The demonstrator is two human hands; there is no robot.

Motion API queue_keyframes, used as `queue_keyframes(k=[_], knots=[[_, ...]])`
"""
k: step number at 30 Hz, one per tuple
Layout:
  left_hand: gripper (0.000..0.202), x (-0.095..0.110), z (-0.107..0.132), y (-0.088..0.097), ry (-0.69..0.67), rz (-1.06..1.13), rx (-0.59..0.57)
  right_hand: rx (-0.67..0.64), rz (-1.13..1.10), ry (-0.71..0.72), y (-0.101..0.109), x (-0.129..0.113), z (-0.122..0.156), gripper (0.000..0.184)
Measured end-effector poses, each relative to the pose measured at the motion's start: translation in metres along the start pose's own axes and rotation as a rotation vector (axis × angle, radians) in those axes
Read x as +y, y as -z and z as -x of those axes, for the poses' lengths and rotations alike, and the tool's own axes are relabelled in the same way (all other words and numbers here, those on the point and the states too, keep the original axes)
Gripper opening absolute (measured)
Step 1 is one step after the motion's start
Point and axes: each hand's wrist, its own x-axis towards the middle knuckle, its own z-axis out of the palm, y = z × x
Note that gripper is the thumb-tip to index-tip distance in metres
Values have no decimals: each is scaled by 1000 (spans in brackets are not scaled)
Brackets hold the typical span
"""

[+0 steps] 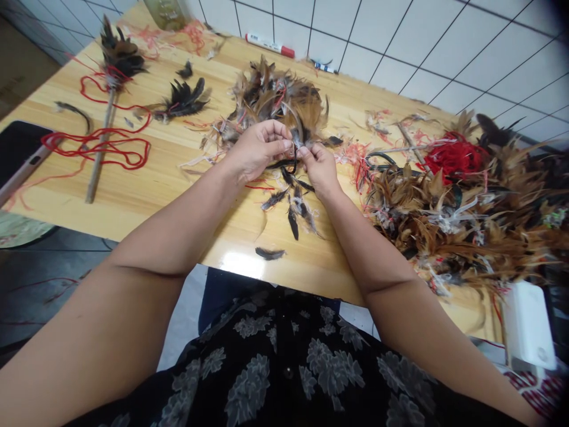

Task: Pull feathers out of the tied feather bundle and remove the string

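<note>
My left hand (267,145) and my right hand (317,166) meet over the middle of the wooden table, fingertips almost touching. The right thumb and fingers pinch the base of a feather (297,124), whose brown curved vane stands up between the hands. The left thumb and fingers are closed beside it; what they pinch is too small to make out. A dark strip-like feather (284,163) hangs just under the fingertips. Several loose black feathers (293,222) lie below the hands. Right behind them is a heap of brown feathers (280,95).
At left, red cord (98,148) loops over a stick (101,154) topped with dark feathers (120,53), near a phone (22,154). To the right sit a large feather pile (453,219), red string (457,157) and scissors (382,157). A marker (269,45) lies by the tiled wall.
</note>
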Motion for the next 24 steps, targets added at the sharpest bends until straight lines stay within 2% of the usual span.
queue_keyframes(k=[8, 13, 18, 24], knots=[[32, 1, 4, -1, 45, -14, -62, -8, 168, -1, 1, 1, 0, 43], [44, 0, 4, 0, 50, -42, -35, -6, 273, 37, 1, 3, -1, 42], [48, -8, 1, 0, -1, -88, -9, 20, 179, -11, 0, -1, -1, 49], [37, -9, 1, -3, 5, -49, -41, 42, -9, -98, 0, -14, 3, 58]])
